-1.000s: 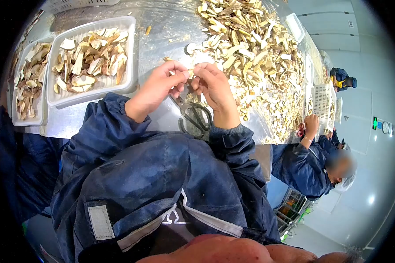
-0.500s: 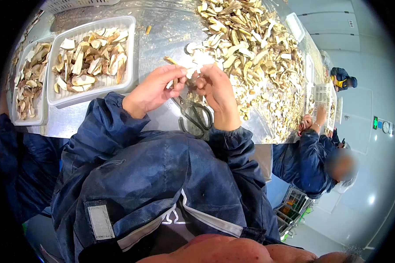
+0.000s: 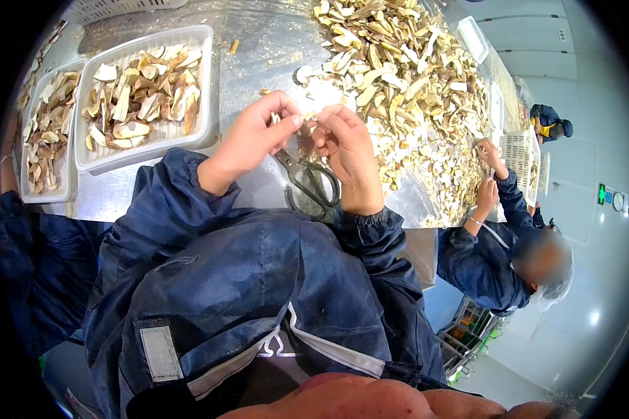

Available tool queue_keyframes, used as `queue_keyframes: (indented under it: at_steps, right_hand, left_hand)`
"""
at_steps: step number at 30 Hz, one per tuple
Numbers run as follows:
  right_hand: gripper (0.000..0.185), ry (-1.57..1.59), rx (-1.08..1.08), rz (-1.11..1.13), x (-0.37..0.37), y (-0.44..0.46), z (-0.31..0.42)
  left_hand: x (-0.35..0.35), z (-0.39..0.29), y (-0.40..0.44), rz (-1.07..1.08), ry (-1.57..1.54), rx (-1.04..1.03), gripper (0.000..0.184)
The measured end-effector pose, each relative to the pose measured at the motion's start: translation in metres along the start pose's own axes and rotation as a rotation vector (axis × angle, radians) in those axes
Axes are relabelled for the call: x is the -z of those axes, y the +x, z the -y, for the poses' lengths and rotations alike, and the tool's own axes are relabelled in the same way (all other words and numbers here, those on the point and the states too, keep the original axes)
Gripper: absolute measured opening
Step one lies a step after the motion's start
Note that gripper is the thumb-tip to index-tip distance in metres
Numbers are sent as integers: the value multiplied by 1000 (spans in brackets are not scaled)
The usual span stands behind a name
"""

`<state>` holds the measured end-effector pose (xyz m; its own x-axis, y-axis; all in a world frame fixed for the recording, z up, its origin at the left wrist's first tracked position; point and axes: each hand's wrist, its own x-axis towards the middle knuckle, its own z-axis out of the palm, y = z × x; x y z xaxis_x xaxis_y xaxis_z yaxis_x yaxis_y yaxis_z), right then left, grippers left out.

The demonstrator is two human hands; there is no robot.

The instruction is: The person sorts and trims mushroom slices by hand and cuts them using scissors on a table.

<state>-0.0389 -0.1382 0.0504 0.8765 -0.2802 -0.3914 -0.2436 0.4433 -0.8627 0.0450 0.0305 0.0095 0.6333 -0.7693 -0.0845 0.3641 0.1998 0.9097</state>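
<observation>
My left hand (image 3: 253, 140) and my right hand (image 3: 347, 150) meet fingertip to fingertip over the metal table (image 3: 258, 42). Both pinch a small pale mushroom slice (image 3: 309, 117) between them. Black-handled scissors (image 3: 311, 188) lie just below my hands, their blades partly hidden under the fingers. To the right spreads a large heap of sliced mushrooms (image 3: 398, 77). A white tray (image 3: 212, 84) on the left holds brown and cream mushroom slices (image 3: 136, 98).
Beside that tray stands a second tray (image 3: 71, 153) with slices. A co-worker (image 3: 486, 262) reaches over the heap's right end, near a white basket (image 3: 516, 160). Another person (image 3: 551, 122) is farther back. A blue sleeve (image 3: 35, 272) shows at the left edge.
My fingertips parted slightly, then came back together around the small piece. The co-worker's hands moved from the basket toward the heap. The view shifted slightly.
</observation>
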Motion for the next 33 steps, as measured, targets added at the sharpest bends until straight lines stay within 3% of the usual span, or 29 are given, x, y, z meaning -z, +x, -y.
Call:
queue_keyframes:
  at_steps: [1, 8, 13, 16, 23, 26, 28, 29, 31, 32, 33]
  right_hand:
    - [9, 15, -7, -5, 1, -1, 0]
    - [8, 65, -78, 18, 0, -4, -2]
    - [11, -134, -52, 68, -3, -8, -9]
    - [12, -212, 36, 18, -6, -10, -3]
    - [13, -361, 35, 25, -11, -14, 6]
    - [14, -183, -45, 132, 7, -3, 0]
    - [14, -329, -1, 30, 9, 6, 3]
    - [14, -403, 22, -20, 11, 12, 5]
    - [19, -977, 418, -74, 18, 29, 3]
    - [23, -1260, 622, -104, 22, 37, 2]
    - [23, -1306, 673, -125, 19, 43, 8]
  left_hand:
    - [-3, -2, -1, -22, 126, -55, 15]
    - [0, 0, 2, -58, -62, -6, 20]
    - [2, -7, -1, -49, 18, 66, 20]
    - [-2, 7, 3, -139, 296, -193, 18]
    - [-8, -3, -5, -53, 490, -197, 16]
    - [-5, 7, -1, -40, 466, -249, 14]
    - [-5, 13, 2, -59, 416, -303, 14]
    - [-1, 12, 1, -57, 273, -142, 13]
    - [4, -3, -2, -50, -14, 176, 13]
    - [7, -3, -2, -48, -118, 171, 13]
    - [10, -2, 0, -44, -222, 165, 13]
